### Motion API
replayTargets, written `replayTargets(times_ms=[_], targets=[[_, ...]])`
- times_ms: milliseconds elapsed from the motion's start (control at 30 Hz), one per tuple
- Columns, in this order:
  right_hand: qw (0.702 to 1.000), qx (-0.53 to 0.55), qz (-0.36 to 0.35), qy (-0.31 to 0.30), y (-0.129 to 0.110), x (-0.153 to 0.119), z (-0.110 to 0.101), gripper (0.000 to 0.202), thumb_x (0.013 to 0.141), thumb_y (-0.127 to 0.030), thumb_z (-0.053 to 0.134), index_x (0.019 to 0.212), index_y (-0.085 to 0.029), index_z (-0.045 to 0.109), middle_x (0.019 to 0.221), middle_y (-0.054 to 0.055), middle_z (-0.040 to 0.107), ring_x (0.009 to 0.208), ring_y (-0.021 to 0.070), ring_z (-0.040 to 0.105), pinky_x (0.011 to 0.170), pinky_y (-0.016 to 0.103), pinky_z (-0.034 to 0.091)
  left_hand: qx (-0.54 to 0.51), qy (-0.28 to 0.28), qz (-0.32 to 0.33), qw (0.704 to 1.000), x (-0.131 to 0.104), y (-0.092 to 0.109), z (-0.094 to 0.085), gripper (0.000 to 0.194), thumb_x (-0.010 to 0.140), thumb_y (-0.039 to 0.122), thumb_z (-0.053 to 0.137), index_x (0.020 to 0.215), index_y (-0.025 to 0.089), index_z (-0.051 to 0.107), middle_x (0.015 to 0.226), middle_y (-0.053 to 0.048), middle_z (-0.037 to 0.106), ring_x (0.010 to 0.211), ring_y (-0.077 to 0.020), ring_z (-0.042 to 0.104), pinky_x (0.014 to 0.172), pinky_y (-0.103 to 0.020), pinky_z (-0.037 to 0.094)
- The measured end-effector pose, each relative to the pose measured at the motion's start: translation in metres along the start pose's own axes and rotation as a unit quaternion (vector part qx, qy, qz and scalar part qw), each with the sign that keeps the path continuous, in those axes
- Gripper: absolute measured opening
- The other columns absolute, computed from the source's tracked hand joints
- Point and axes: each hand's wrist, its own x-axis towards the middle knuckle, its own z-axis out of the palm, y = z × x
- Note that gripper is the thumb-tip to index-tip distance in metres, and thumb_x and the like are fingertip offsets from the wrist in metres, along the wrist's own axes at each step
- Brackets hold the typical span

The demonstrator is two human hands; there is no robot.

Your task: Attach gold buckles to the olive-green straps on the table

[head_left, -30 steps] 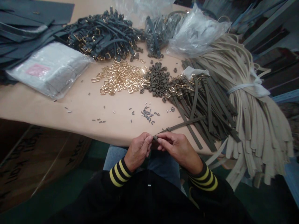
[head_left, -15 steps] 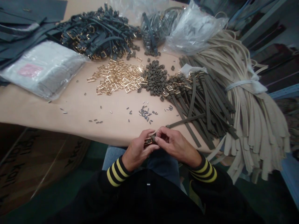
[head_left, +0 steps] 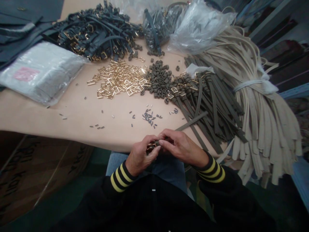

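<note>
My left hand is closed on a gold buckle at the table's front edge. The fingers of my right hand pinch the dark strap end beside that buckle, and the two hands nearly touch. Part of the strap is hidden by my fingers. Beyond my hands lie small dark metal pieces, a heap of gold buckles, a pile of olive loops and olive straps with buckles.
A bundle of beige straps hangs over the right edge of the table. Dark straps with buckles, a flat plastic-wrapped pack and a clear plastic bag lie farther back. A cardboard box stands below at the left.
My right hand's fingers have shifted slightly up and lie flatter over the strap end. My left hand has moved slightly left with the buckle. The view has shifted a little.
</note>
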Motion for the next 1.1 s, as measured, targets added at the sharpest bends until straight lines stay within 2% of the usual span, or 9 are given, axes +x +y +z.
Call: replayTargets(times_ms=[67,233,400,500,833,967,1100], targets=[[1.0,0.007,0.009,-0.01,0.0,0.001,-0.001,0.008,0.077,-0.014,0.047,0.07,-0.016,0.049,0.06,-0.001,0.05,0.057,0.0111,0.046,0.055,0.022,0.037,-0.008,-0.001,-0.002,1.0,0.0,0.002,0.0,0.016,0.075,0.021,0.048,0.09,0.018,0.048,0.067,0.002,0.053,0.05,-0.0075,0.052,0.052,-0.018,0.044],[1.0,0.004,0.021,-0.001,0.0,0.002,0.0,0.007,0.075,-0.013,0.048,0.069,-0.016,0.049,0.061,-0.001,0.051,0.056,0.0108,0.046,0.053,0.022,0.035,0.016,0.048,-0.037,0.998,0.002,0.009,0.0,0.008,0.07,0.021,0.049,0.076,0.019,0.044,0.055,0.007,0.04,0.042,-0.0056,0.04,0.042,-0.016,0.034],[0.999,-0.012,0.028,0.019,-0.001,0.003,0.004,0.008,0.073,-0.01,0.047,0.067,-0.015,0.048,0.057,-0.002,0.048,0.053,0.01,0.043,0.051,0.021,0.033,0.067,0.045,-0.053,0.995,0.004,0.016,-0.003,0.004,0.071,0.02,0.046,0.071,0.019,0.043,0.052,0.007,0.036,0.042,-0.0057,0.034,0.042,-0.016,0.03],[0.999,-0.025,0.013,0.029,-0.001,0.002,0.007,0.01,0.072,-0.008,0.047,0.065,-0.015,0.047,0.056,-0.002,0.045,0.052,0.0095,0.041,0.05,0.021,0.032,0.096,0.039,-0.054,0.993,0.006,0.018,-0.005,0.007,0.072,0.022,0.046,0.068,0.018,0.043,0.053,0.007,0.038,0.045,-0.0064,0.037,0.044,-0.017,0.031],[0.998,-0.025,0.0,0.055,0.001,0.0,0.012,0.01,0.072,-0.007,0.045,0.067,-0.015,0.047,0.059,-0.002,0.046,0.052,0.0097,0.041,0.051,0.02,0.032,0.091,0.034,-0.075,0.992,0.007,0.024,-0.007,0.006,0.069,0.017,0.046,0.074,0.016,0.048,0.056,0.005,0.045,0.048,-0.0074,0.043,0.047,-0.018,0.036],[0.997,-0.039,-0.018,0.071,0.003,0.0,0.013,0.013,0.072,-0.007,0.045,0.064,-0.017,0.042,0.064,0.001,0.048,0.057,0.0113,0.044,0.054,0.021,0.033,0.063,0.036,-0.088,0.993,0.006,0.023,-0.006,0.015,0.071,0.017,0.046,0.083,0.014,0.054,0.07,0.0,0.057,0.059,-0.0103,0.053,0.056,-0.021,0.043],[0.995,-0.057,-0.032,0.081,0.003,0.001,0.012,0.016,0.071,-0.005,0.044,0.063,-0.017,0.039,0.066,0.002,0.049,0.06,0.0124,0.045,0.056,0.022,0.034,0.042,0.043,-0.087,0.994,0.007,0.023,-0.006,0.016,0.074,0.019,0.046,0.086,0.014,0.055,0.078,-0.003,0.061,0.067,-0.0121,0.056,0.063,-0.024,0.044]])
